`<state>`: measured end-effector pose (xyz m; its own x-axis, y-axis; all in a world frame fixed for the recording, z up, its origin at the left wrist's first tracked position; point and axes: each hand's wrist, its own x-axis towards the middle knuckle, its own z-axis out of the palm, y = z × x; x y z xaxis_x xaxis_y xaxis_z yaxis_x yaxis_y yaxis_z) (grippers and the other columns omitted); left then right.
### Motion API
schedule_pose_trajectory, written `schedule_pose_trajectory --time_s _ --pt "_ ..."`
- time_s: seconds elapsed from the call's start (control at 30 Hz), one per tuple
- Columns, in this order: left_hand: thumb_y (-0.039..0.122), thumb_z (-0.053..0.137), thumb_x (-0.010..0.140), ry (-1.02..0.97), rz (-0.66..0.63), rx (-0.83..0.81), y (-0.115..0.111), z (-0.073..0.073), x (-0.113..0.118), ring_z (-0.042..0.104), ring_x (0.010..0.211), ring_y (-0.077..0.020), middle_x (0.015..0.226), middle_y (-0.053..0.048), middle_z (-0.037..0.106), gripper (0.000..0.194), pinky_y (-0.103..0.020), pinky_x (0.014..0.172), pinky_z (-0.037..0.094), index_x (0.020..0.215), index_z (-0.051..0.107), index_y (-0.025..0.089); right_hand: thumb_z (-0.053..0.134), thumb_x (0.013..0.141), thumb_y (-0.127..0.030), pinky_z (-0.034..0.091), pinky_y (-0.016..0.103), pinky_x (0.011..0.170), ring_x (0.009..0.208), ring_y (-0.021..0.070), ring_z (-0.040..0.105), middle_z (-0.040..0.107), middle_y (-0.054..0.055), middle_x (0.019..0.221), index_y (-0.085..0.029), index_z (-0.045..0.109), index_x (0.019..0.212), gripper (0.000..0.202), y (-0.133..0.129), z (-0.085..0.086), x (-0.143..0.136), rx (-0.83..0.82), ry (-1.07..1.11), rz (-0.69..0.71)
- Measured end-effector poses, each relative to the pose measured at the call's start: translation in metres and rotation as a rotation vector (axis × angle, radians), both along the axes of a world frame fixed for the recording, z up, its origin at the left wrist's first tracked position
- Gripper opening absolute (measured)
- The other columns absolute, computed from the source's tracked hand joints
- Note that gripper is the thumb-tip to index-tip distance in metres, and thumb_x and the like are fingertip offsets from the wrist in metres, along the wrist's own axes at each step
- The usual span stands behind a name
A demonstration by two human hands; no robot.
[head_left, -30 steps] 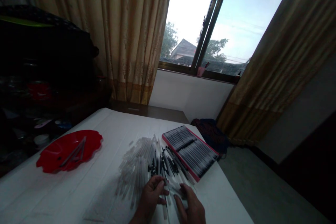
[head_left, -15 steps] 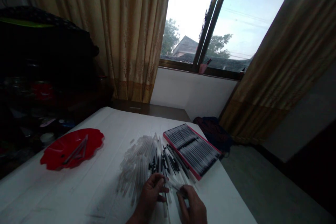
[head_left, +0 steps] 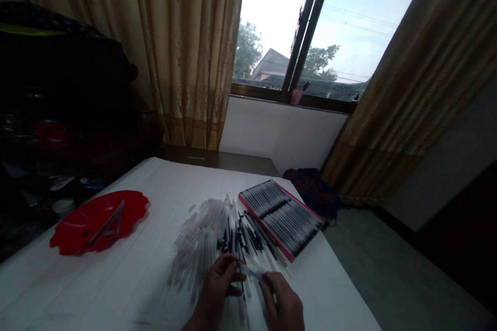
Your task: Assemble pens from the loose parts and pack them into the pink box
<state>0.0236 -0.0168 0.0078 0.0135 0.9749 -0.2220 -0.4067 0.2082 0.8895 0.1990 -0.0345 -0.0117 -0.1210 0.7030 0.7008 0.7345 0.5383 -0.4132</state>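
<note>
Near the front of the white table, my left hand (head_left: 219, 284) pinches one end of a thin, pale translucent tube (head_left: 252, 271). The fingers of my right hand (head_left: 282, 301) are closed on its other end. Blur hides the tube's details. Beyond my hands lies a loose pile of clear tubes (head_left: 196, 235), with black slender pieces (head_left: 248, 235) on its right side. A pink-red box (head_left: 285, 254) to the right of the pile holds rows of clear and black pen-like sticks (head_left: 297, 225).
At the left of the table (head_left: 163, 181) sits a red scalloped dish (head_left: 135, 209) with a clear triangular piece (head_left: 110, 222) in it. Dark cluttered shelves stand further left. Curtains and a window are behind, and dark cloth (head_left: 314, 191) lies past the right edge.
The whole view has shifted slightly, with most things a little further left in the picture. Both hands keep hold of the pale tube in nearly the same pose.
</note>
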Motion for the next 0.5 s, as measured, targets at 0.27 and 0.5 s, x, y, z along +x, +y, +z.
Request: schedule_pose_trajectory --time_s 0.27,0.5 --pt "0.054 0.074 0.059 0.015 -0.02 0.0 -0.0028 0.0047 -0.0023 0.067 0.067 -0.015 0.093 -0.002 0.069 0.042 -0.019 0.046 0.046 0.081 0.06 0.021 0.036 0.096 -0.03 0.05 0.02 0.057 0.06 0.0148 0.066 0.066 0.004 0.067 -0.02 0.062 0.083 0.031 0.0002 -0.0043 0.0003 -0.034 -0.097 0.014" --pt "0.057 0.071 0.06 0.026 -0.033 0.002 -0.0011 -0.0014 -0.0004 0.066 0.064 -0.0138 0.094 -0.002 0.068 0.046 -0.02 0.045 0.047 0.086 0.059 0.021 0.035 0.097 -0.032 0.05 0.019 0.059 0.062 0.0147 0.066 0.067 0.004 0.069 -0.02 0.062 0.084 0.033 0.0005 -0.0026 0.0005 -0.078 -0.064 0.042"
